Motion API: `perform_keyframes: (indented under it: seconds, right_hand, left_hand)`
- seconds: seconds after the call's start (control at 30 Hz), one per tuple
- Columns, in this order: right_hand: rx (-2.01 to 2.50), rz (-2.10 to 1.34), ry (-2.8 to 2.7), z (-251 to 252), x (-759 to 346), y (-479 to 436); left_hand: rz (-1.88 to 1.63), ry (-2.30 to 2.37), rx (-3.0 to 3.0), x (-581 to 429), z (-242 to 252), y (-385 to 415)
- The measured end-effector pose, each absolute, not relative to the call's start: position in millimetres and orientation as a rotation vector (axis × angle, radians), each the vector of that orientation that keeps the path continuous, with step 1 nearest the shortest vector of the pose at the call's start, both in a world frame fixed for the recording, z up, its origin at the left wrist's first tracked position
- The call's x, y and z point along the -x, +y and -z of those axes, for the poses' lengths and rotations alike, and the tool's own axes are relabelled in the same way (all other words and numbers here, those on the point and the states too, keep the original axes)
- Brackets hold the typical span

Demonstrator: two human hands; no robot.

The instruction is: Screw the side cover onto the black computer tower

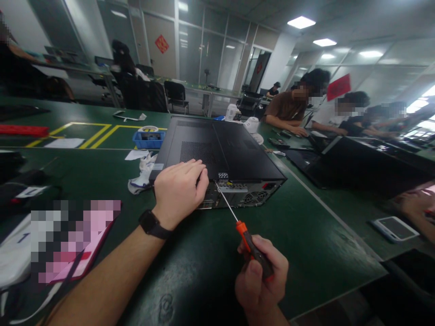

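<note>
Screwdriver (241, 227) at the near edge of a PC case (234, 145).
The case lies flat on the green table (190, 258), its fan (255, 197) side facing the person; the right hand (260, 290) grasps the screwdriver, tip at the case's upper edge, exact contact too small to tell, while the left hand (181, 188), wearing a watch (149, 222), rests on the case top, fingers extended; left of the case are a crumpled cloth (144, 174) and blue bin (149, 144), and a co-worker (283, 108) leans on the table farther right.
</note>
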State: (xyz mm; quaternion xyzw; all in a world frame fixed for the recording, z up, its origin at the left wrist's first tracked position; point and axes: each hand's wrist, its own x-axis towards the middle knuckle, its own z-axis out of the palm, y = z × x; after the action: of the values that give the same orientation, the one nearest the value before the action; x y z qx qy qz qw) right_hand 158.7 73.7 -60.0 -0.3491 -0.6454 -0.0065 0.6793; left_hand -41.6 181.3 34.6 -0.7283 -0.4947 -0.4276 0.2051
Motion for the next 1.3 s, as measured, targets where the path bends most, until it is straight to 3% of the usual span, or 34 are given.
perform_keyframes:
  seconds: [1.3]
  right_hand:
    - [0.906, 0.288, -1.479, 72, -165, 70]
  left_hand:
    - [1.196, -1.376, 2.048, 42, -34, 182]
